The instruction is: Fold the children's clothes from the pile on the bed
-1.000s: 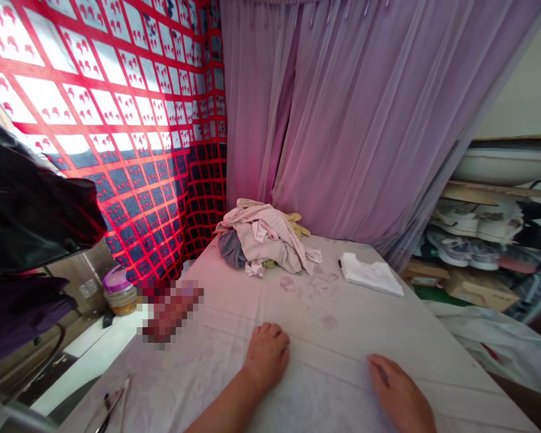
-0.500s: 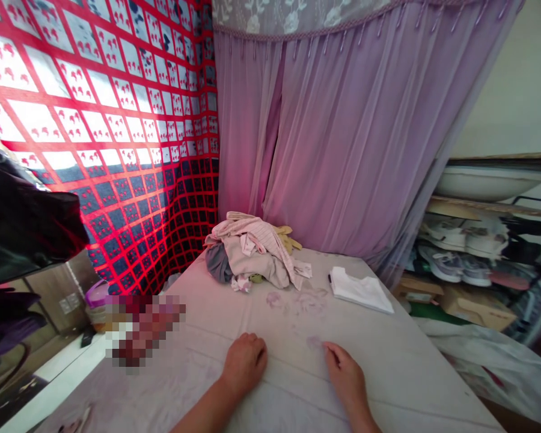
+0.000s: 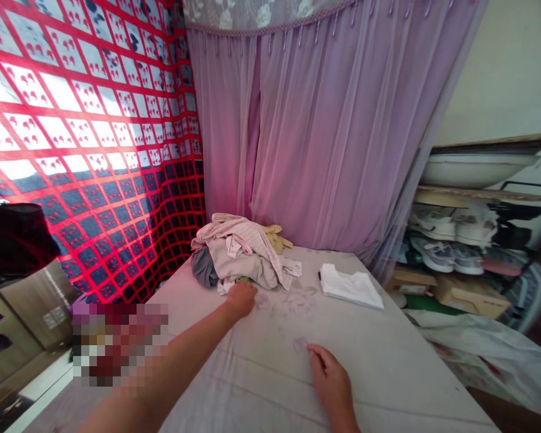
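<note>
A pile of crumpled clothes (image 3: 246, 249) lies at the far side of the bed (image 3: 270, 373), with pink striped, beige, dark grey and yellowish pieces in it. My left hand (image 3: 242, 299) is stretched out to the front edge of this pile, close to a small green piece of cloth (image 3: 242, 279). Its fingertips point away from me and are hidden, so a grip cannot be made out. Nearer to me, my right hand (image 3: 332, 379) rests on the bed sheet, fingers curled in and nothing showing in them. A folded white garment (image 3: 350, 285) lies flat to the right of the pile.
Purple curtains (image 3: 315, 138) hang behind the bed, and a red-gridded cloth (image 3: 103, 132) hangs on the left. To the right, a rack holds shoes (image 3: 451, 255), a white basin (image 3: 475, 170) and cardboard boxes (image 3: 471, 296). A blurred-out patch (image 3: 121, 343) covers the bed's left edge.
My left hand has moved forward from the middle of the bed to the clothes pile. My right hand stays curled on the sheet. The view has shifted slightly to the right.
</note>
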A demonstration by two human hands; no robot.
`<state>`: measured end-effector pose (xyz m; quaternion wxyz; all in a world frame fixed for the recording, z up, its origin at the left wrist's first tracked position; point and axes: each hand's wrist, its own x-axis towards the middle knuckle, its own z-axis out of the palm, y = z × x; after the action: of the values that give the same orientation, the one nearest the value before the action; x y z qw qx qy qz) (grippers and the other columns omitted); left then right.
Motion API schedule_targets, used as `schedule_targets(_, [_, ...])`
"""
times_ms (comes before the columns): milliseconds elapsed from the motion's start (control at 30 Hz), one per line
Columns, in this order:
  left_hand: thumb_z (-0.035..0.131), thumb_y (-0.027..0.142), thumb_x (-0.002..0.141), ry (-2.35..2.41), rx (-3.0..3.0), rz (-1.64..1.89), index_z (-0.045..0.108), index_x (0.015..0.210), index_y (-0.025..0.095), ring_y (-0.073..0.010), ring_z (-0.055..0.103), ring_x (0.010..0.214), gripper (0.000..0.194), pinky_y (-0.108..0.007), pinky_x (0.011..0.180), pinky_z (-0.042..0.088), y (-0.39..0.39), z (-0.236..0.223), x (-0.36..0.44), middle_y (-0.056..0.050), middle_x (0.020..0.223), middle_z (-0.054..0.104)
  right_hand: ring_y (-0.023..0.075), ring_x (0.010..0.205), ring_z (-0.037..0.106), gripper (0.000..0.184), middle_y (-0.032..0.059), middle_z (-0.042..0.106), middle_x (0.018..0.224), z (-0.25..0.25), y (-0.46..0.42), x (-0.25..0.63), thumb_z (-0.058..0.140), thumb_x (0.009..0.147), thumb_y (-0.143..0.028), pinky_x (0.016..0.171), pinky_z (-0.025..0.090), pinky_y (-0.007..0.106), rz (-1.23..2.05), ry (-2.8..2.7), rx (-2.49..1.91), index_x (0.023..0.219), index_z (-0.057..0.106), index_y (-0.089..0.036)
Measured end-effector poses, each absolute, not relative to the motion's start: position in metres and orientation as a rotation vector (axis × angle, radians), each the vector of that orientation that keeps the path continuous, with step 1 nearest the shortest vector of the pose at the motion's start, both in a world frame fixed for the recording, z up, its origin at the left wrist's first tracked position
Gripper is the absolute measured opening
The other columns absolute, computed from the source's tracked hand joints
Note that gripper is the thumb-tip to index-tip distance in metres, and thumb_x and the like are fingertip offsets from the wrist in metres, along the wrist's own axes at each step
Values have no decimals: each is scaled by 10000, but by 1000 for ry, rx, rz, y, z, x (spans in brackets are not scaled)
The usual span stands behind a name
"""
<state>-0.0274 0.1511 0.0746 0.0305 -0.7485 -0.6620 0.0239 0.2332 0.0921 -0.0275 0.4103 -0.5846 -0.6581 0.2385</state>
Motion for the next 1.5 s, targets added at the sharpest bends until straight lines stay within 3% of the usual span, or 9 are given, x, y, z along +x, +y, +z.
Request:
schedule_targets(233, [446, 86, 809, -1769, -2285, 34, 520, 1269, 188, -260, 306, 1346, 477, -435, 1092, 212, 214, 92, -37, -79, 1411, 452, 205, 853, 680, 424, 68, 728, 936, -31, 94, 232, 386, 795, -453, 785, 527, 275, 594, -1656, -1472, 879, 721, -206])
schedule_targets(467, [484, 185, 816, -1768, -2111, -12, 517, 1295, 164, -319, 216, 1384, 480, -510, 1102, 147, 240, 102, -55, -148, 1475, 341, 200, 906, 673, 397, 54, 721, 982, -40, 101, 236, 409, 810, -431, 816, 520, 264, 668, -1710, -1466, 925, 722, -216])
schedule_targets(600, [484, 274, 833, -1974, -1817, -165, 397, 1392, 247, -344, 175, 1393, 566, -546, 1074, 158, 254, 116, -79, -121, 1516, 261, 198, 895, 675, 385, 50, 723, 973, -40, 101, 235, 418, 806, -428, 804, 524, 260, 680, -1696, -1494, 917, 724, -222])
schedule_targets(800, [430, 227, 840, -2025, -1805, -102, 335, 1423, 211, -298, 126, 1408, 591, -529, 1102, 70, 271, 132, -104, -98, 1521, 259, 189, 882, 677, 393, 46, 725, 970, -41, 101, 233, 414, 803, -436, 786, 527, 246, 653, -1708, -1516, 917, 725, -225])
schedule_targets(867, [427, 192, 833, -2033, -1815, -68, 359, 1408, 213, -294, 167, 1398, 579, -524, 1101, 73, 275, 136, -107, -97, 1486, 338, 189, 857, 680, 393, 45, 729, 942, -43, 100, 230, 410, 798, -442, 765, 529, 244, 628, -1682, -1498, 886, 726, -226])
schedule_targets(1033, [401, 146, 846, -2060, -1826, -29, 541, 1239, 178, -298, 507, 1151, 417, -509, 1019, 232, 285, 149, -110, -157, 1138, 633, 193, 797, 675, 399, 45, 727, 874, -44, 97, 220, 381, 809, -450, 687, 529, 250, 555, -1551, -1474, 823, 714, -230])
schedule_targets(1167, [405, 126, 845, -2074, -1829, -48, 641, 1033, 149, -318, 498, 1135, 303, -473, 952, 306, 289, 154, -110, -185, 1112, 613, 187, 764, 671, 394, 44, 725, 857, -43, 95, 217, 379, 812, -450, 630, 524, 241, 573, -1531, -1474, 815, 709, -234])
schedule_targets(1300, [410, 135, 857, -2068, -1879, -96, 621, 1024, 148, -298, 457, 1198, 269, -443, 983, 301, 290, 152, -109, -180, 1190, 569, 183, 746, 670, 395, 45, 726, 850, -44, 96, 218, 379, 808, -455, 618, 524, 237, 583, -1536, -1480, 812, 708, -235])
schedule_targets(1500, [395, 235, 893, -2113, -2026, -98, 506, 1115, 118, -257, 643, 893, 275, -359, 771, 454, 274, 139, -99, -153, 919, 673, 191, 784, 676, 393, 46, 728, 883, -39, 95, 220, 398, 800, -466, 598, 528, 235, 611, -1522, -1494, 830, 713, -233])
